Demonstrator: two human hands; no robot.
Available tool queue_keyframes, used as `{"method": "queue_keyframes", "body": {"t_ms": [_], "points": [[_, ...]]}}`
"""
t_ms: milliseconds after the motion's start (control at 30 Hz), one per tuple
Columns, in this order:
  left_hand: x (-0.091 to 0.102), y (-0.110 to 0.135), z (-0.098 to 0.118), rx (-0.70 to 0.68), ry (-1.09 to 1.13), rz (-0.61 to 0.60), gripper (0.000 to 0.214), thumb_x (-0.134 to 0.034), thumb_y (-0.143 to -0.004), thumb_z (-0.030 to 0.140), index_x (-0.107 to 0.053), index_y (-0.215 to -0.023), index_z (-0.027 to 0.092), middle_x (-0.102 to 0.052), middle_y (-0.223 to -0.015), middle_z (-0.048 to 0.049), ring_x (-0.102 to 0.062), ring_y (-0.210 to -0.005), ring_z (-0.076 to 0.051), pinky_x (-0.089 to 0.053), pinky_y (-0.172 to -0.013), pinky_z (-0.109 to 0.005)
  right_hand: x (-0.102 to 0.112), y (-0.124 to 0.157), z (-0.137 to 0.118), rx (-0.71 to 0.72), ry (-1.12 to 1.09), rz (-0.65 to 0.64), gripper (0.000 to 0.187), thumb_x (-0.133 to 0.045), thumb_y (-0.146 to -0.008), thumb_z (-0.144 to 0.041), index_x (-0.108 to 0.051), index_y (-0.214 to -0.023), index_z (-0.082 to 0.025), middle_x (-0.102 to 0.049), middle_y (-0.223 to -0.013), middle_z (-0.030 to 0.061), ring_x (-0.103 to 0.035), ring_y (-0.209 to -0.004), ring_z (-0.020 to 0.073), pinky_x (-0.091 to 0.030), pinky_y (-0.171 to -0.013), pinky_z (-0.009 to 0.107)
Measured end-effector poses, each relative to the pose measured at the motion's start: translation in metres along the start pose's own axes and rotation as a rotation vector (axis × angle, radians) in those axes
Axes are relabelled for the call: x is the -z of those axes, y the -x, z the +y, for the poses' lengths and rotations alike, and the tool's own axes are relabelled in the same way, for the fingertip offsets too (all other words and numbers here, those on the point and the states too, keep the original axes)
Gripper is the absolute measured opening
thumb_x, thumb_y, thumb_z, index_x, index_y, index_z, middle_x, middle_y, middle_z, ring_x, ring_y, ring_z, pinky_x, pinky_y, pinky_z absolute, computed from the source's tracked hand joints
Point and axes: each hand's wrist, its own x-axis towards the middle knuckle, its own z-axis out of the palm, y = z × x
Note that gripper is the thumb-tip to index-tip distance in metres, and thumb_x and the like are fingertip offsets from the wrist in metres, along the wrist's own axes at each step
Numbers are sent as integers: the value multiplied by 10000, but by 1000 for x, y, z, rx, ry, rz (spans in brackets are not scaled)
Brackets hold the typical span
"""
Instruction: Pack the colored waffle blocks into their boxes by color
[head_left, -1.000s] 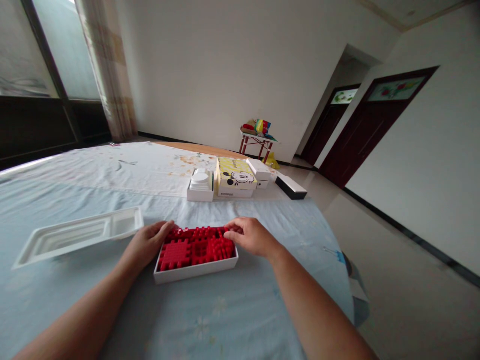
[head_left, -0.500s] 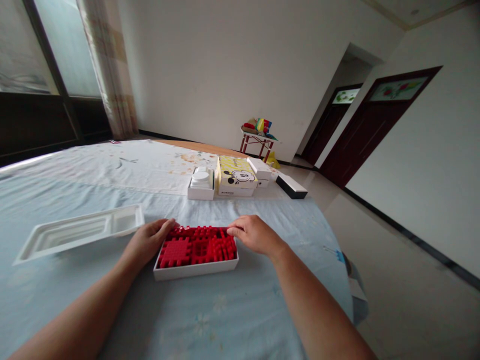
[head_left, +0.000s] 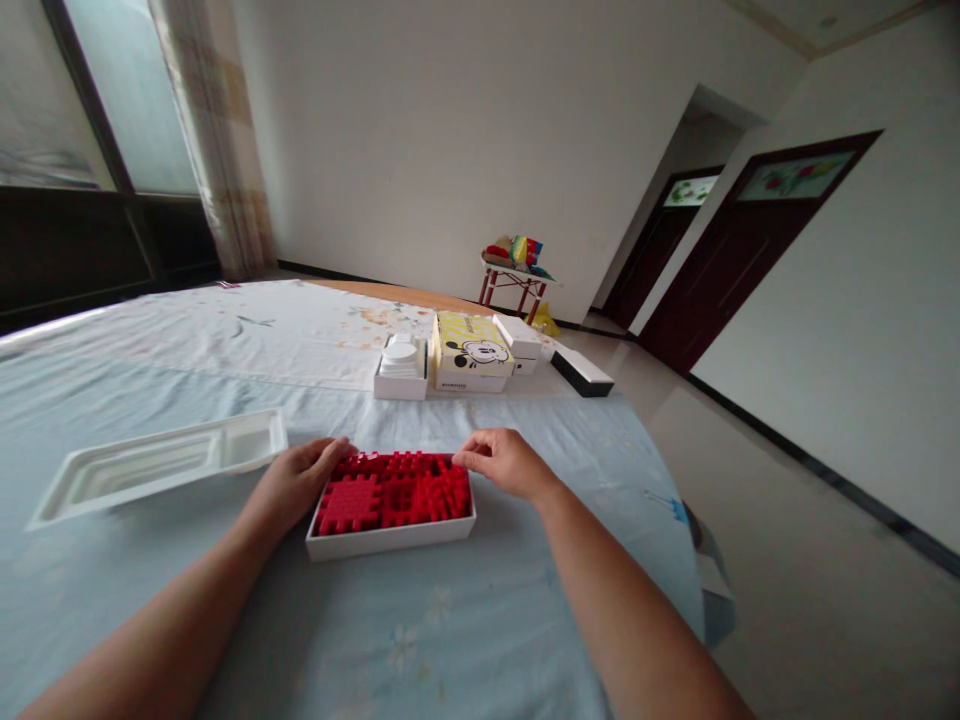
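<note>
A shallow white box (head_left: 391, 541) filled with red interlocking plastic blocks (head_left: 401, 497) lies in front of me on the table. My left hand (head_left: 300, 472) is closed round its back left corner, thumb on the rim. At the back right corner my right hand (head_left: 504, 462) pinches the box's edge, its fingertips right beside the red blocks. Part of each hand's grip is hidden behind the fingers. One flat, square, toothed block (head_left: 349, 503) shows in the left part of the box. To the left of my hand lies a white moulded tray (head_left: 161, 465).
Beyond the red blocks stand a small box with white pieces (head_left: 401, 385), a yellow cartoon box (head_left: 474, 350), a white box (head_left: 519, 338) and a black-and-white box (head_left: 583, 373). A pale blue cloth (head_left: 480, 620) covers the round table, whose edge curves at the right.
My right hand has shifted very slightly left at the box's back corner. The left hand, the box and the tray look nearly unchanged.
</note>
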Motion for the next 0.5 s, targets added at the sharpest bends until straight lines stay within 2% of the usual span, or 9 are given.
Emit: {"method": "queue_keyframes", "body": {"t_ms": [133, 233, 367, 500], "points": [[0, 1, 3, 4, 27, 4, 480, -425, -732, 596, -671, -730, 184, -683, -619, 3, -609, -603, -184, -442, -559, -229, -3, -4, 8, 10, 10, -13, 293, -576, -754, -429, -662, -763, -149, -602, -617, -6, -520, -573, 99, -362, -529, 189], [2, 3, 8, 35, 44, 15, 500, -418, -727, 611, -672, -724, 181, -696, -637, -7, -619, -620, -195, -449, -574, -237, 1, -3, 9, 42, 3, 43, 328, -552, -768, -453, -666, -769, -145, -615, -630, 5, -531, -581, 102, -378, -547, 194], [5, 2, 11, 28, 54, 100, 525, -427, -702, 624, -683, -715, 166, -716, -687, -42, -631, -698, -228, -463, -643, -266, 14, 8, -12, 64, -101, 208, 377, -487, -805, -480, -640, -819, -136, -596, -614, 7, -508, -517, 90, -380, -500, 186], [7, 0, 6, -3, 107, 152, 519, -436, -701, 619, -683, -732, 163, -721, -743, -61, -639, -743, -233, -464, -733, -296, 20, 21, -36, 181, -106, 203, 339, -483, -819, -446, -639, -812, -146, -609, -641, 10, -530, -559, 94, -394, -529, 185]]}}
